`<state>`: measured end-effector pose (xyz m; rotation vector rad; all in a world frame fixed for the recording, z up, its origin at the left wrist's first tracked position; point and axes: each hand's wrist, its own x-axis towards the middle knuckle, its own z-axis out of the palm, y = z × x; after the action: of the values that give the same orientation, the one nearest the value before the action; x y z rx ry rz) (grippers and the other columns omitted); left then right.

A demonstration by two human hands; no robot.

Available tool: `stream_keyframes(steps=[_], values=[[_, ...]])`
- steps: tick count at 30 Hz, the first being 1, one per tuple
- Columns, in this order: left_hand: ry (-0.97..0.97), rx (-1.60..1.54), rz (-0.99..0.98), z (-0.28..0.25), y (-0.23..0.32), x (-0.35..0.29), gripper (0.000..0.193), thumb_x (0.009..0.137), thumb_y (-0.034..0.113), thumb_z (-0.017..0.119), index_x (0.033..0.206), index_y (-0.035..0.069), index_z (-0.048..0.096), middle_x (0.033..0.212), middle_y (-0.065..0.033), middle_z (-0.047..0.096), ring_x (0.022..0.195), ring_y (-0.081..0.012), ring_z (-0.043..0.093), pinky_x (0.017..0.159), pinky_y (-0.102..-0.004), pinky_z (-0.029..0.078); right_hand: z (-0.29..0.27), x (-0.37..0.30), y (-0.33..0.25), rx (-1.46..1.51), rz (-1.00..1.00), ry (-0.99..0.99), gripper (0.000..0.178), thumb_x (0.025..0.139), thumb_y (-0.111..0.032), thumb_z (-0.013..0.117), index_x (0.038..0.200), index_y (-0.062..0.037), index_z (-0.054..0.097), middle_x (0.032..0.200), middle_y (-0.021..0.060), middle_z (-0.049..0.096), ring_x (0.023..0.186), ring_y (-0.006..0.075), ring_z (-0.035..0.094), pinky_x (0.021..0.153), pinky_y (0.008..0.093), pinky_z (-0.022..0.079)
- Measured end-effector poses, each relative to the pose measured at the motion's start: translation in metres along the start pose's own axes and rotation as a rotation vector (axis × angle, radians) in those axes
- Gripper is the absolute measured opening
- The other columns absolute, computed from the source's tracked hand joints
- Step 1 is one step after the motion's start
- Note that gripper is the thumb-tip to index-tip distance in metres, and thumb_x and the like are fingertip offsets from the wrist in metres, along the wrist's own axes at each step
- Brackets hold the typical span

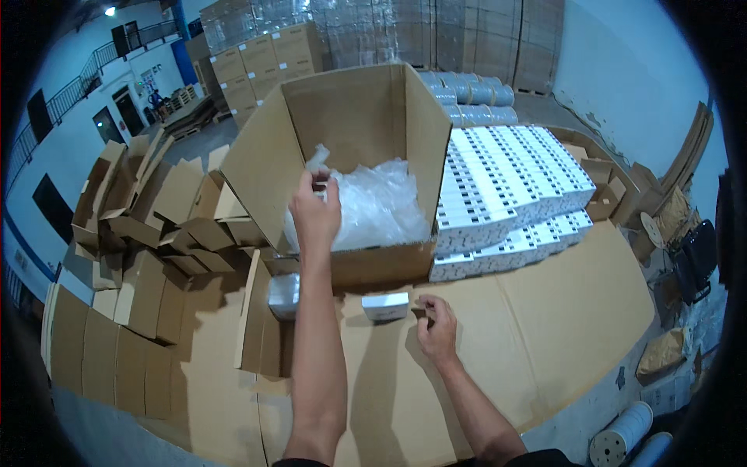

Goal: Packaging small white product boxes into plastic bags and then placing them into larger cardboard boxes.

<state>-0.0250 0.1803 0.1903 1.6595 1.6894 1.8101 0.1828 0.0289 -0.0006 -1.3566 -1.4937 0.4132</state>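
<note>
The single view sat on the person's head and looked steeply down and forward over a cardboard-covered work surface point(545, 311), close enough that both forearms rose from the near edge, the left hand point(315, 214) reaching far toward the open carton point(366, 124) and the right hand point(437, 327) staying near. Its fisheye lens bent straight edges toward a dark round rim, taking in flattened boxes point(148, 226) at left, stacked white boxes point(506, 187) at right and wrapped pallets point(436, 39) at the far wall
</note>
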Motion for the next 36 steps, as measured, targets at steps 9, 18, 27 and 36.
stream_keyframes(steps=[9,18,27,36], values=[[-0.567,0.271,0.211,0.043,-0.088,0.126,0.019,0.086,0.014,0.075,0.100,0.002,0.076,0.087,-0.0131,0.076,0.086,-0.0221,0.074,0.079,-0.0363,0.057,0.005,0.007,-0.007,0.055,0.030,0.001,0.032,0.076,0.006,0.053,0.106,-0.0001,0.062,0.106,0.0165,0.066,0.102,0.0357,0.063,0.092,0.0449,0.051],[-0.882,0.977,0.065,0.098,-0.082,0.116,0.055,0.078,0.043,0.082,0.114,0.002,0.074,0.121,-0.0189,0.071,0.114,-0.0348,0.068,0.098,-0.0488,0.053,0.002,0.006,-0.010,0.053,0.068,-0.005,0.031,0.076,0.006,0.052,0.104,0.0001,0.062,0.104,0.0157,0.066,0.101,0.0342,0.064,0.090,0.0435,0.052],[-0.385,0.599,0.071,0.091,-0.102,0.130,0.036,0.078,0.027,0.082,0.105,0.003,0.075,0.103,-0.0205,0.074,0.100,-0.0383,0.071,0.090,-0.0474,0.055,0.006,0.007,-0.007,0.073,0.043,-0.016,0.029,0.076,0.006,0.054,0.103,0.0000,0.062,0.105,0.0152,0.067,0.101,0.0341,0.064,0.091,0.0442,0.052],[-0.129,0.134,0.003,0.026,-0.005,0.097,0.026,0.088,0.021,0.074,0.098,-0.003,0.068,0.088,-0.0154,0.074,0.080,-0.0249,0.071,0.077,-0.0391,0.053,0.007,0.001,-0.005,0.107,0.038,0.010,0.026,0.078,0.004,0.055,0.103,-0.0005,0.062,0.101,0.0164,0.065,0.098,0.0356,0.064,0.087,0.0437,0.052]])
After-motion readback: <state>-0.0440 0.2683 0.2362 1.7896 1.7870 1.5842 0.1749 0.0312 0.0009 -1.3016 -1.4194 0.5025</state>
